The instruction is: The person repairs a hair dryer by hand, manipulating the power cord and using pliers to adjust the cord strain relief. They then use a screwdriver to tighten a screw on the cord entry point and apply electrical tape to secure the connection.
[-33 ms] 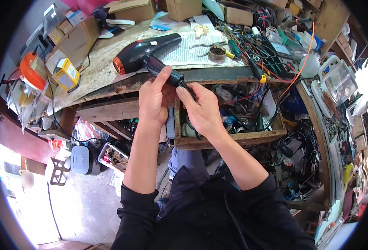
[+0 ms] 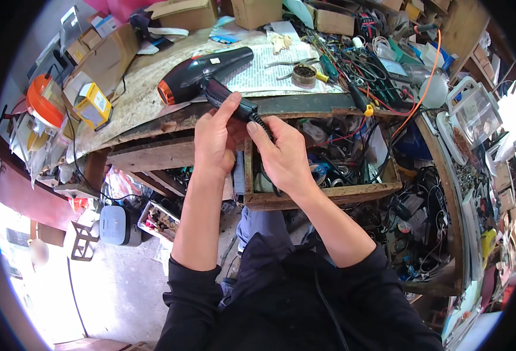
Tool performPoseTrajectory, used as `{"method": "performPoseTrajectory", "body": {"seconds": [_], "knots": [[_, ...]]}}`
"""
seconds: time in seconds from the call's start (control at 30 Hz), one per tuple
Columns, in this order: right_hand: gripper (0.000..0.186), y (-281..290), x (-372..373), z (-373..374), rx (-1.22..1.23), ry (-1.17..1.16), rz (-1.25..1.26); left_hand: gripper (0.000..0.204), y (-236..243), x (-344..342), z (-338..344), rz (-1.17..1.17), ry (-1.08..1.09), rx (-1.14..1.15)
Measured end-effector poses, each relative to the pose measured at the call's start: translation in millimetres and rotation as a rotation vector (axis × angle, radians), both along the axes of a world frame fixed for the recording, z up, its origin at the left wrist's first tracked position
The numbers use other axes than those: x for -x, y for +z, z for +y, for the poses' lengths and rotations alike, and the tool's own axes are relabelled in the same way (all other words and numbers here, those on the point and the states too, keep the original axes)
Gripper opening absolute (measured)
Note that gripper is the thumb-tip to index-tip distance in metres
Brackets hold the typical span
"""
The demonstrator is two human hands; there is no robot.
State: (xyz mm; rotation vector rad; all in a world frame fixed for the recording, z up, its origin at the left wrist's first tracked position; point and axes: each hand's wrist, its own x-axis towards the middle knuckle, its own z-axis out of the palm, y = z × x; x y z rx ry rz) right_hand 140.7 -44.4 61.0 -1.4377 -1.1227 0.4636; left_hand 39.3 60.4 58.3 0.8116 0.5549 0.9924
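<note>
A black hair dryer [image 2: 195,75] with an orange ring at one end rests on the bench by its body, its handle slanting toward me over the front edge. My left hand [image 2: 216,136] is closed around the lower part of the handle, thumb on top. Close beside it, my right hand [image 2: 282,153] pinches the black power cord [image 2: 259,121] where it leaves the handle, thumb uppermost. Most of the fingers on both hands are hidden beneath. Under the dryer's barrel lies a printed sheet [image 2: 258,70]. On it are pliers [image 2: 293,62] and a small round tin [image 2: 304,76].
Below my hands an open wooden drawer [image 2: 340,192] holds tangled wires and parts. Tools and test leads [image 2: 368,70] heap at the right of the bench. A yellow box [image 2: 93,106] and an orange round-framed object [image 2: 43,100] stand at left. A grey appliance [image 2: 114,225] sits lower left.
</note>
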Motion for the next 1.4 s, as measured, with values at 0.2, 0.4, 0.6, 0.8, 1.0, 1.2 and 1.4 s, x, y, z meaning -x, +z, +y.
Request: {"method": "performPoseTrajectory", "body": {"seconds": [0.2, 0.4, 0.6, 0.8, 1.0, 1.2, 1.4], "knots": [[0.031, 6.6, -2.2, -4.4, 0.019, -0.057, -0.094, 0.021, 7.2, 3.9, 6.1, 0.055, -0.064, 0.030], [0.031, -4.2, -4.9, -2.5, 0.011, -0.022, -0.060, 0.022, -0.8, 13.3, 10.3, 0.075, -0.133, -0.023], [0.034, -11.2, -5.3, -2.4, 0.043, 0.043, 0.104, 0.024, -8.3, 19.1, 11.1, 0.005, -0.145, -0.062], [0.028, -12.2, -6.5, -3.5, 0.011, 0.037, 0.026, 0.027, -13.5, 22.5, 13.2, 0.021, -0.156, -0.073], [0.020, -6.6, -12.5, -2.4, -0.021, -0.014, -0.200, 0.024, -16.1, 25.8, 20.2, 0.110, -0.174, -0.066], [0.020, -6.9, -17.2, -0.2, -0.015, -0.069, -0.365, 0.024, -7.8, 28.4, 17.4, 0.144, -0.209, -0.092], [0.022, -10.1, -17.2, 1.7, -0.054, -0.145, -0.544, 0.024, -2.5, 28.3, 19.0, 0.152, -0.235, -0.099]]}}
